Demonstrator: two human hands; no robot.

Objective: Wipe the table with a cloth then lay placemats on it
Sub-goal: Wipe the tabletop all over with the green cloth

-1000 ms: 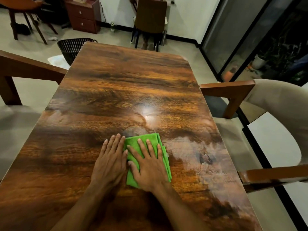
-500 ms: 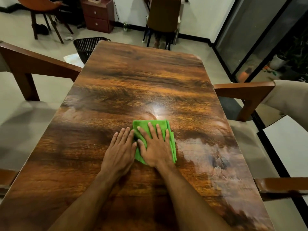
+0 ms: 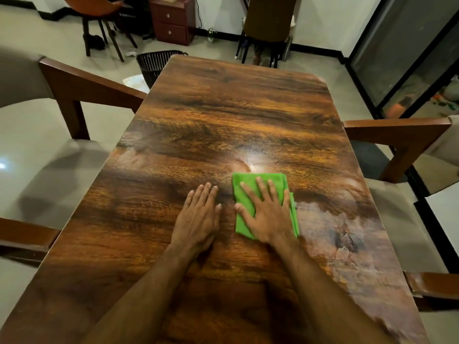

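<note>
A folded green cloth [image 3: 244, 188] lies flat on the glossy dark wooden table [image 3: 223, 115], a little right of its middle. My right hand [image 3: 267, 212] presses on the cloth with straight, spread fingers and covers most of it. Just left of the cloth, my left hand [image 3: 200, 214] rests palm down on the bare wood, a small gap apart from the cloth. No placemats are in view.
Wooden armchairs with pale cushions stand at the table's left side [image 3: 74, 88] and right side [image 3: 402, 137]. A black mesh basket [image 3: 155, 62] sits on the floor beyond the far left corner. A dark chair [image 3: 268, 21] and a red-brown drawer cabinet [image 3: 173, 21] stand farther back.
My right hand has pushed the cloth away from me and to the right. My left hand, which lay against the cloth's edge, is now off it on the bare wood.
</note>
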